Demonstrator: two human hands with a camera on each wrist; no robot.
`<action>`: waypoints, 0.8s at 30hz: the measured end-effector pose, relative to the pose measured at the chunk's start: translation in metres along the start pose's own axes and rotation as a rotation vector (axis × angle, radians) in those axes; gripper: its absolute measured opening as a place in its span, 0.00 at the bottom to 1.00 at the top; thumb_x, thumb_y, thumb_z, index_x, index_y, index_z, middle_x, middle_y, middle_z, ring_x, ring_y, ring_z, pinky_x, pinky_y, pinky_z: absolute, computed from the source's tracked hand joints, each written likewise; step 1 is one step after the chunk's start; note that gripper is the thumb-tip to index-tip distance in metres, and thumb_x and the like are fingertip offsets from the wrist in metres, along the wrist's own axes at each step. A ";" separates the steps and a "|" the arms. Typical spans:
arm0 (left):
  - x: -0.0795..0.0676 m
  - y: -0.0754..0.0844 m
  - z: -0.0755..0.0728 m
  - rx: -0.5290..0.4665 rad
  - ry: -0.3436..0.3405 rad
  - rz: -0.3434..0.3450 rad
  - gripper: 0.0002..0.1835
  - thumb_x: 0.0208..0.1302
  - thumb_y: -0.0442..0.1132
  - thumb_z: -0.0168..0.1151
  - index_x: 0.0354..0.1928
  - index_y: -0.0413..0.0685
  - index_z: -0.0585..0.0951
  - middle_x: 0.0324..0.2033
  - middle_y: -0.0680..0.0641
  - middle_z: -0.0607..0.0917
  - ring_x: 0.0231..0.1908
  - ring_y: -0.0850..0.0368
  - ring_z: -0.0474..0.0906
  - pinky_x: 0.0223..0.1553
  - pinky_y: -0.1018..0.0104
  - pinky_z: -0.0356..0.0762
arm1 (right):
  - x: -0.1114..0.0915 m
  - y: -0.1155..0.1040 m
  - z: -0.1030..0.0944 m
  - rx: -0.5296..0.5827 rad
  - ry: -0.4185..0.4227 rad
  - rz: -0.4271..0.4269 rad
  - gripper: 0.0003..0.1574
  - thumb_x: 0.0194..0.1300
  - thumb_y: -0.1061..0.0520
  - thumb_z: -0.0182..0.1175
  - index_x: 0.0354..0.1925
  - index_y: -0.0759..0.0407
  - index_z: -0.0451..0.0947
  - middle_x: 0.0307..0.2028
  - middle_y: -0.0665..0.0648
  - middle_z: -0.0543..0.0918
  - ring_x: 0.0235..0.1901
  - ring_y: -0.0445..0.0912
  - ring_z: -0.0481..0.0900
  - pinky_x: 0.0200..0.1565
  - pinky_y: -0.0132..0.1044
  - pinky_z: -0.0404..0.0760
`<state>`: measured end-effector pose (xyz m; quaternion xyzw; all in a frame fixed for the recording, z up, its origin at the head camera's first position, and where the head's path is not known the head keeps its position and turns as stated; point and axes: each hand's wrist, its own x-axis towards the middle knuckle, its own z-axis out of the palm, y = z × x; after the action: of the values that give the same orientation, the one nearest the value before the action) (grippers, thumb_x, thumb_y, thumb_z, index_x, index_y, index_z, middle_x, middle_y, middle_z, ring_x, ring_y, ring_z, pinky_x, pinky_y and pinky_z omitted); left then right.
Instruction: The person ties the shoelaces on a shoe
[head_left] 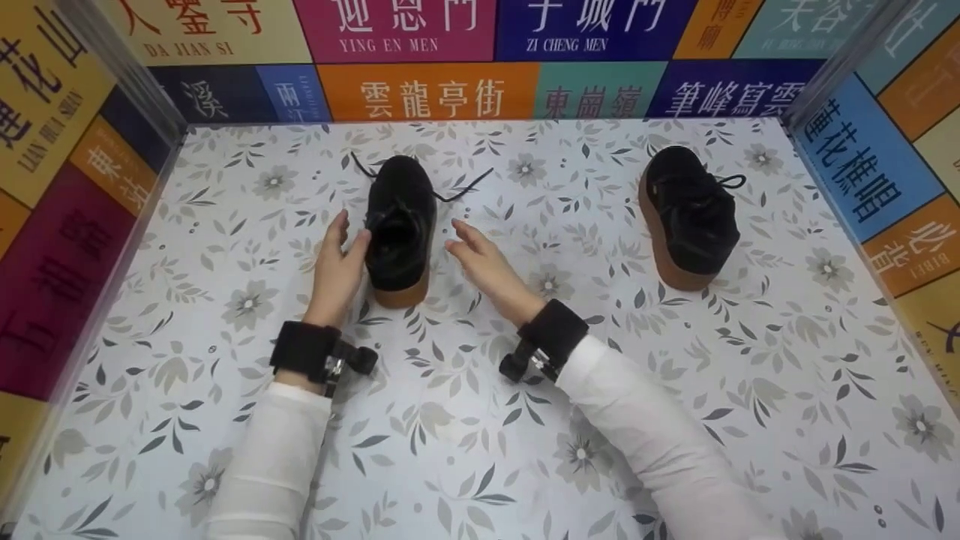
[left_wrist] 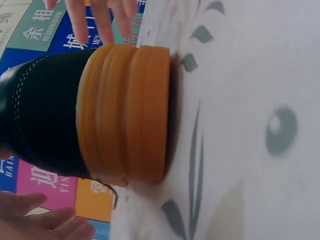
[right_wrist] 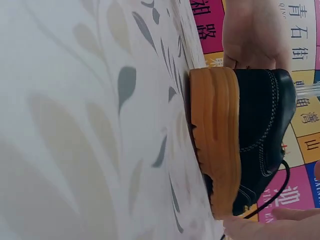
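Observation:
A black shoe (head_left: 401,217) with a tan sole stands upright on the table, toe pointing away, its laces undone and spread to both sides. My left hand (head_left: 337,262) is beside its left flank, thumb near the shoe's opening; whether it touches the shoe I cannot tell. To the right of the shoe, my right hand (head_left: 487,270) hovers apart from it, fingers extended and holding nothing. In the left wrist view the shoe's heel (left_wrist: 125,115) fills the middle, with fingers on both sides. The right wrist view shows the shoe's tan sole (right_wrist: 217,135) side-on and a loose black lace (right_wrist: 272,197).
A second black shoe (head_left: 690,217) stands at the right, its lace forming a loop. The floral-patterned tabletop (head_left: 420,465) is bordered by colourful panels (head_left: 427,90) with lettering at the back and sides. Both wrists wear black straps with cameras.

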<state>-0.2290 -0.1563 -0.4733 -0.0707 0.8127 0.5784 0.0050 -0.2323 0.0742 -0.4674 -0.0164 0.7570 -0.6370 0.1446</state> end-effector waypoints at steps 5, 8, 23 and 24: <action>0.009 0.001 0.008 -0.290 -0.061 -0.157 0.39 0.83 0.49 0.51 0.87 0.49 0.50 0.86 0.40 0.51 0.86 0.49 0.49 0.85 0.55 0.53 | 0.012 0.004 0.020 0.228 -0.022 0.090 0.44 0.83 0.52 0.51 0.86 0.57 0.47 0.86 0.66 0.48 0.86 0.58 0.51 0.83 0.52 0.60; 0.013 0.001 0.011 -0.427 -0.072 -0.198 0.39 0.82 0.47 0.52 0.87 0.50 0.50 0.86 0.42 0.51 0.85 0.53 0.51 0.85 0.58 0.53 | 0.015 0.003 0.030 0.303 -0.021 0.091 0.46 0.83 0.50 0.52 0.87 0.56 0.44 0.87 0.64 0.45 0.86 0.56 0.48 0.84 0.52 0.57; 0.018 0.002 0.022 -0.513 -0.025 -0.202 0.37 0.74 0.32 0.49 0.84 0.45 0.60 0.83 0.42 0.63 0.78 0.51 0.64 0.79 0.65 0.64 | 0.017 -0.001 0.046 0.249 -0.009 0.062 0.47 0.80 0.53 0.57 0.87 0.53 0.47 0.83 0.68 0.58 0.81 0.58 0.64 0.80 0.49 0.68; 0.019 0.002 0.023 -0.509 -0.022 -0.195 0.37 0.73 0.32 0.49 0.84 0.45 0.60 0.82 0.41 0.63 0.78 0.51 0.65 0.78 0.66 0.65 | 0.017 0.000 0.045 0.240 -0.011 0.058 0.47 0.80 0.54 0.57 0.87 0.54 0.47 0.83 0.68 0.58 0.81 0.59 0.65 0.79 0.49 0.69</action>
<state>-0.2493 -0.1355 -0.4805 -0.1413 0.6302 0.7617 0.0517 -0.2379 0.0278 -0.4770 0.0192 0.6747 -0.7185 0.1681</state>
